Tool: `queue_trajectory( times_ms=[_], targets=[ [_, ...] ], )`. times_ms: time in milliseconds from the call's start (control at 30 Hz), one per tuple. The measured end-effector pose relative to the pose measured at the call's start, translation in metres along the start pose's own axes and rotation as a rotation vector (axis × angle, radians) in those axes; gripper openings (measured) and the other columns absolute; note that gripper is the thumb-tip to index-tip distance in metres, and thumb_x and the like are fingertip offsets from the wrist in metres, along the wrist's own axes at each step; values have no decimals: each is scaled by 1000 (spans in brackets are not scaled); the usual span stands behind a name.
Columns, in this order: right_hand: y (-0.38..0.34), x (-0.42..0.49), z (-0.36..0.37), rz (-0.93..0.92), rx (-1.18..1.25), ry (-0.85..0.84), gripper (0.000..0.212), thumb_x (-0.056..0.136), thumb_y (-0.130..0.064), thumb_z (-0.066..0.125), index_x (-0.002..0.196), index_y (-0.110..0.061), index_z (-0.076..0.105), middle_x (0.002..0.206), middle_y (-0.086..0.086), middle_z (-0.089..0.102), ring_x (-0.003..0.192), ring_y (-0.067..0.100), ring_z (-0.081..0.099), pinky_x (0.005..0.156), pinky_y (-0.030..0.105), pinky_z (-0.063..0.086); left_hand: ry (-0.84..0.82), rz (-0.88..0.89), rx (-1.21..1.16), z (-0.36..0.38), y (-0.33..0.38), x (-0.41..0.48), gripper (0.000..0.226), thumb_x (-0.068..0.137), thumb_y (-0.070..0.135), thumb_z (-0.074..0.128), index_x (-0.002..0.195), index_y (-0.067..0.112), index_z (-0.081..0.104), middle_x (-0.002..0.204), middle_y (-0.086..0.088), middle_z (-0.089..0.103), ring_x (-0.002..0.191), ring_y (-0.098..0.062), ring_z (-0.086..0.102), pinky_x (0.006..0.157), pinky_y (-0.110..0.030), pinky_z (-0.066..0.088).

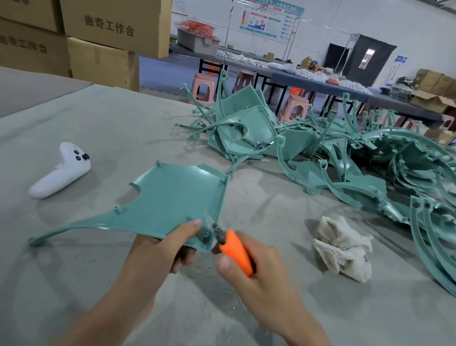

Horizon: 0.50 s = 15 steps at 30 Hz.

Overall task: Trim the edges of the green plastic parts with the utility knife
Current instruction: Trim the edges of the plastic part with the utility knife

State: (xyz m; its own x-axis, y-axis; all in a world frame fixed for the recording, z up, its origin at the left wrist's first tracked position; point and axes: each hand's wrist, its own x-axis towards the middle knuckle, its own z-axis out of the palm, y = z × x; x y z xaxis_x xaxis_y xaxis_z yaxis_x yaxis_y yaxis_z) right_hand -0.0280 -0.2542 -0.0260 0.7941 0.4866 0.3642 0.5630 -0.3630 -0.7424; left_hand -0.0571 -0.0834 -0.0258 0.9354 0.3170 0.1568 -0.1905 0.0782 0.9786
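**Q:** Head view: what are the hands doing?

**A:** The left hand (179, 240) is pinching the near right corner of a green plastic part (175, 195), its grip closed on it over the grey tabletop (115, 124). The right hand (253, 274) is closing its grip round an orange utility knife (238, 252), whose blurred tip is meeting that corner.

**Q:** And around them?

**A:** A pile of green parts (360, 157) is lying far right, a crumpled cloth (344, 249) right, and a white controller (61, 170) left.

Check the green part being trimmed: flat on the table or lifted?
Lifted: the left hand grips the green part at its near corner; its shadow falls on the table below.
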Motion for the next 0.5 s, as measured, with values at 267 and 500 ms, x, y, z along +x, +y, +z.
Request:
queue_trajectory(
  times_ms=[267, 500],
  targets=[
    [-7, 1, 11, -17, 119, 103, 39, 85, -53, 67, 83, -14, 62, 59, -1, 56, 52, 17, 42, 50, 30, 35, -31, -7, 26, 4, 0, -5, 32, 85, 12, 67, 55, 22, 65, 47, -2, 54, 38, -10, 42, 38, -17, 33],
    [-8, 3, 14, -26, 429, -38, 19, 98, -15, 63, 80, -12, 57, 67, 0, 70, 67, 16, 71, 65, 16, 49, -204, -64, 35, 5, 4, -10, 31, 75, 38, 62, 54, 16, 63, 48, -11, 54, 42, -19, 47, 42, -24, 36]
  ],
)
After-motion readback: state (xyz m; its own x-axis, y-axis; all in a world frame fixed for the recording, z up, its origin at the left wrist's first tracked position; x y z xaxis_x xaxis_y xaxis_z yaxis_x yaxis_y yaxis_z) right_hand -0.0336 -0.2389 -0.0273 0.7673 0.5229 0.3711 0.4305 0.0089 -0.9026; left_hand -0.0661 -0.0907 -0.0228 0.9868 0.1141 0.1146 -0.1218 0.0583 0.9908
